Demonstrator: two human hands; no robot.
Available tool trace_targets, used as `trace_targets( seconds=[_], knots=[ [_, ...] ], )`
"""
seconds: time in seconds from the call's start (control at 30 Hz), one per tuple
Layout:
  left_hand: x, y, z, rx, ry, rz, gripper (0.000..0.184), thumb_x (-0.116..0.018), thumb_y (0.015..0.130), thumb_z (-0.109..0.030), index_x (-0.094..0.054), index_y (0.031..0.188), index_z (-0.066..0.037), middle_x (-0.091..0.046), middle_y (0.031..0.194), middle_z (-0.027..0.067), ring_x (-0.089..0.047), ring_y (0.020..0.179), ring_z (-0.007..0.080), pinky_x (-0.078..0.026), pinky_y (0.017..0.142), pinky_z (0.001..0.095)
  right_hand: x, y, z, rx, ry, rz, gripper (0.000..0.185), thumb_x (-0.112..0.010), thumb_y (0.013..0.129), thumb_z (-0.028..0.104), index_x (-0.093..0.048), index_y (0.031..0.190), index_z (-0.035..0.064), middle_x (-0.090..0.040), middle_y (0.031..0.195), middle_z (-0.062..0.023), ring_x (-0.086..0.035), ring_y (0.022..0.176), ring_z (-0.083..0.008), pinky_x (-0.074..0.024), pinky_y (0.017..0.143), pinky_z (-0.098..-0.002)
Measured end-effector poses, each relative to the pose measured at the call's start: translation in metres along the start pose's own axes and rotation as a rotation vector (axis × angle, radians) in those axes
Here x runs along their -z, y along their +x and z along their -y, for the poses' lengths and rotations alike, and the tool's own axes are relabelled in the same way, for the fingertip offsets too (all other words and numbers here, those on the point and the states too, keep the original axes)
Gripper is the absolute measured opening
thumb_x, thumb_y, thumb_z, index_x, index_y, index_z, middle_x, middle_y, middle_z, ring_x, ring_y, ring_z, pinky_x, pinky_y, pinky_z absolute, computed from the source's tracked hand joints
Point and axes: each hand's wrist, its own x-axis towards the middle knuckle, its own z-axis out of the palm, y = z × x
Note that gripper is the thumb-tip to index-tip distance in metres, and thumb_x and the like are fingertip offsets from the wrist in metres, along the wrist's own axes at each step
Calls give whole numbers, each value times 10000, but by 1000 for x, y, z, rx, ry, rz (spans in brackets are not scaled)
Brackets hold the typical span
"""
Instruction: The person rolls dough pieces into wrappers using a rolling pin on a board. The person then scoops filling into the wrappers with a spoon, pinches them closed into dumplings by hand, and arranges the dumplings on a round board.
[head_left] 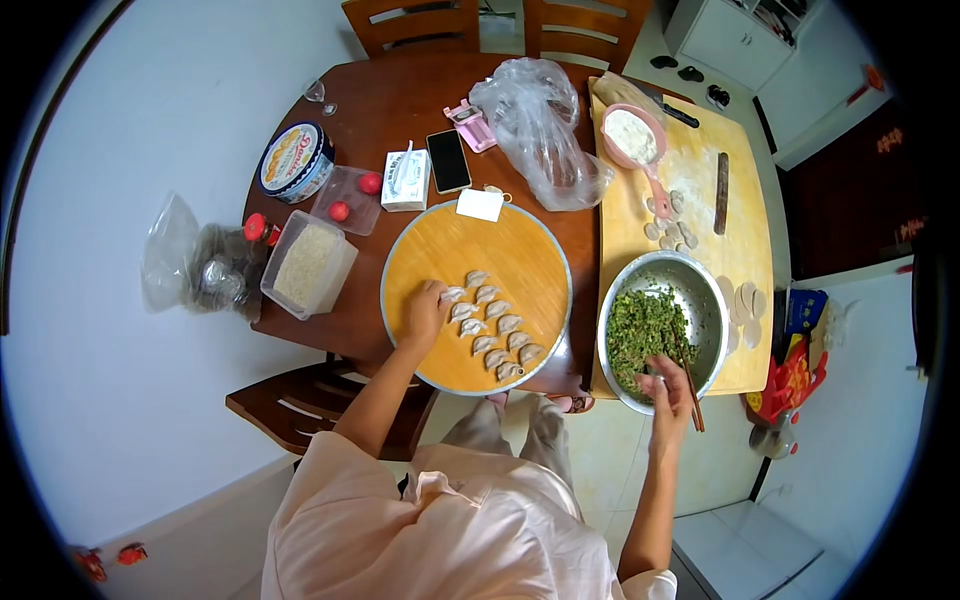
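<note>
My pale shirt (480,525) is nearest. My left hand (425,315) touches a dumpling (453,294) on the round board (530,240); whether it's gripped, I can't tell. My right hand (668,388) curls over the bowl (711,318) of green filling (640,325), chopsticks (698,408) alongside, hold unclear. Around: brown table (390,90), wooden chairs (415,27), pale wall (190,130).

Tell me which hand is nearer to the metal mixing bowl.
The right hand: it is over the near side of the metal mixing bowl. The left hand is well off to the left, over the round board, beside the dumplings.
</note>
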Motion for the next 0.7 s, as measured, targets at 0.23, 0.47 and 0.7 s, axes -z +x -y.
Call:
trace_targets(
  seconds=[0.23, 0.47, 0.7],
  knots=[
    [-7, 0, 2, 42, -37, 48, 204, -663, 711, 47, -558, 875, -15, -550, 799, 155, -576, 726, 317, -457, 641, 363, 69, 17, 11, -28, 60, -211, 338, -496, 972, 154, -509, 1265, -13, -601, 1212, -149, -640, 958, -182, -501, 872, -307],
    [-4, 1, -6, 73, -64, 113, 132, -622, 711, 25, -559, 824, -1, -553, 767, 176, -575, 725, 351, -459, 667, 415, 189, 75, -43, 53, -35, -387, 305, -497, 972, 193, -562, 1195, -6, -666, 1077, -117, -672, 848, -176, -525, 748, -257],
    [17, 17, -86, -108, -5, -17, 248, -593, 819, -7, -574, 1052, 73, -590, 1108, 227, -556, 1063, 369, -432, 933, 390, 277, 154, -175, -99, -332, -562, 207, -649, 865, 142, -629, 1023, 10, -687, 907, -92, -663, 734, -157, -502, 593, -250]
  ],
)
